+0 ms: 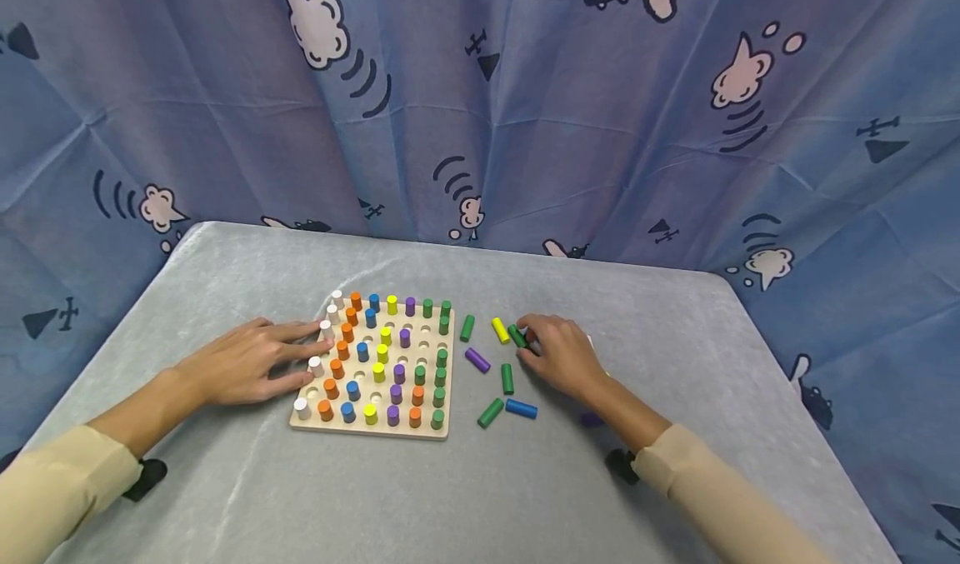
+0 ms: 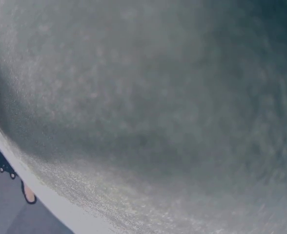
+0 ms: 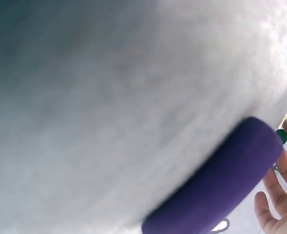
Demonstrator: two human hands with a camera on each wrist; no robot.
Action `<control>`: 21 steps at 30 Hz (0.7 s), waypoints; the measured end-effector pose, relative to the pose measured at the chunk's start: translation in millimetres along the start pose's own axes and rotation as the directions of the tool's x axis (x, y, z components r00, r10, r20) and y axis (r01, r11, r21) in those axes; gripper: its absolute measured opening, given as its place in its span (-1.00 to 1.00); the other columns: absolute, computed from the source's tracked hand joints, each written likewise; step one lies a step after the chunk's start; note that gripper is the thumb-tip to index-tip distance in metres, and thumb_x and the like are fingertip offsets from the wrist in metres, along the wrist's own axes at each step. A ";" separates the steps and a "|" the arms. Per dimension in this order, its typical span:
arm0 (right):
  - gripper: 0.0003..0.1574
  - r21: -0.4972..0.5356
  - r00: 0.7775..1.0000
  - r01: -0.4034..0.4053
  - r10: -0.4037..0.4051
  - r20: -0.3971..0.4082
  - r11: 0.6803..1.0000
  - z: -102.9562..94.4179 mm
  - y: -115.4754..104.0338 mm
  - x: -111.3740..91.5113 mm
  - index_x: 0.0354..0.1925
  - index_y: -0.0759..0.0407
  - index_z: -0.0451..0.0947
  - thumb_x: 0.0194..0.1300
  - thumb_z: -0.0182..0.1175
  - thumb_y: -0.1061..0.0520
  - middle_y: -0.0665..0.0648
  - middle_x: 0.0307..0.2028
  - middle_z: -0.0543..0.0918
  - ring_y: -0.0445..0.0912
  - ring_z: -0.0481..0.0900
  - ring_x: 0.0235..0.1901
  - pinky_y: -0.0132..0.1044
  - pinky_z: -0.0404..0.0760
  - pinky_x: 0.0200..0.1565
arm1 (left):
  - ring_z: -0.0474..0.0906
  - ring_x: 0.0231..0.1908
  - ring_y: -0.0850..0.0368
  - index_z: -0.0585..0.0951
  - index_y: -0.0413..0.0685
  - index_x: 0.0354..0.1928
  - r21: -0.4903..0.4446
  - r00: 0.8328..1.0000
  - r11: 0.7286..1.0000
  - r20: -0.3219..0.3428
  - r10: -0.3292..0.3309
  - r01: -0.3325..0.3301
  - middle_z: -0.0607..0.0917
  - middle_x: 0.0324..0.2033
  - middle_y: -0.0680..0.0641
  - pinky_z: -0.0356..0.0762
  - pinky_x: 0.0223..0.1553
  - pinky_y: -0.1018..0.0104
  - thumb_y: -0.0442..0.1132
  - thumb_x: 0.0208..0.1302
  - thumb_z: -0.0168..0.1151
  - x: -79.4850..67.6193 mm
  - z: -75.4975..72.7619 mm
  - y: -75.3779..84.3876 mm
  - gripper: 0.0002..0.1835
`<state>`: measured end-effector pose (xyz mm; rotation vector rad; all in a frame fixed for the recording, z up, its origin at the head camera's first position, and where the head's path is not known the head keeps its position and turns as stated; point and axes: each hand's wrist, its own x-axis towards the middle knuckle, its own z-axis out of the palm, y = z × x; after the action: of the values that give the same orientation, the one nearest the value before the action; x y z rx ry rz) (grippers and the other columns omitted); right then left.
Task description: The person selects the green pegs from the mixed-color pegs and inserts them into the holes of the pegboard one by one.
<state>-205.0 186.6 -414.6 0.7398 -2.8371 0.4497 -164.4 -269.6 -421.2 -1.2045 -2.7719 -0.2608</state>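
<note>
A square wooden pegboard (image 1: 382, 429) lies on the table, filled with rows of white, orange, blue, yellow, purple and green pegs. At its left edge my left hand (image 1: 251, 362) rests with fingers stretched out, the fingertips by the white pegs. My right hand (image 1: 558, 356) is over the loose pegs to the right of the board. Its thumb and fingertips pinch a green peg (image 1: 516, 336), whose round end (image 3: 281, 136) shows at the thumb in the right wrist view. A yellow peg (image 1: 500, 331) lies close beside that one.
Loose on the grey table (image 1: 525, 497) lie a purple peg (image 1: 477, 360), a blue peg (image 1: 521, 408) and several green pegs (image 1: 491, 413). Another purple peg (image 3: 216, 185) lies by the right wrist. Behind the table hangs a blue patterned curtain (image 1: 525, 156).
</note>
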 end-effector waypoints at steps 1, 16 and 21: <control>-0.59 0.000 1.000 0.000 0.000 0.002 1.000 -0.1 -0.4 0.0 -0.05 0.22 0.67 0.10 0.49 0.19 0.05 -0.36 0.69 -0.11 0.57 -0.39 -0.11 0.56 -0.29 | 0.55 0.19 -0.10 0.54 0.11 0.33 0.001 1.000 1.000 0.001 -0.001 0.001 0.52 0.29 -0.17 0.50 0.00 -0.10 0.08 0.39 0.20 0.0 0.1 0.0 -0.48; -0.60 -0.010 0.999 -0.019 0.020 0.028 1.000 2.0 -1.4 2.0 -0.04 0.19 0.66 0.14 0.46 0.13 0.04 -0.38 0.71 -0.08 0.60 -0.40 -0.09 0.58 -0.31 | 0.56 0.17 -0.10 0.55 0.11 0.32 -0.002 1.000 1.000 0.001 -0.001 0.001 0.52 0.29 -0.17 0.50 -0.01 -0.10 0.07 0.39 0.20 -0.3 -0.2 0.2 -0.48; -0.60 0.009 0.998 -0.054 0.054 0.043 0.998 -1.2 -4.4 3.2 -0.01 0.18 0.65 0.18 0.44 0.14 0.05 -0.36 0.70 -0.07 0.61 -0.38 -0.08 0.59 -0.30 | 0.55 0.18 -0.10 0.54 0.11 0.33 0.000 1.000 1.000 0.000 0.004 -0.004 0.52 0.30 -0.18 0.50 -0.01 -0.10 0.07 0.39 0.19 -1.0 -0.6 0.0 -0.48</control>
<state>-205.4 182.0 -411.6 0.6837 -2.9030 0.4618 -163.7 -270.4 -420.8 -1.2102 -2.7689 -0.2603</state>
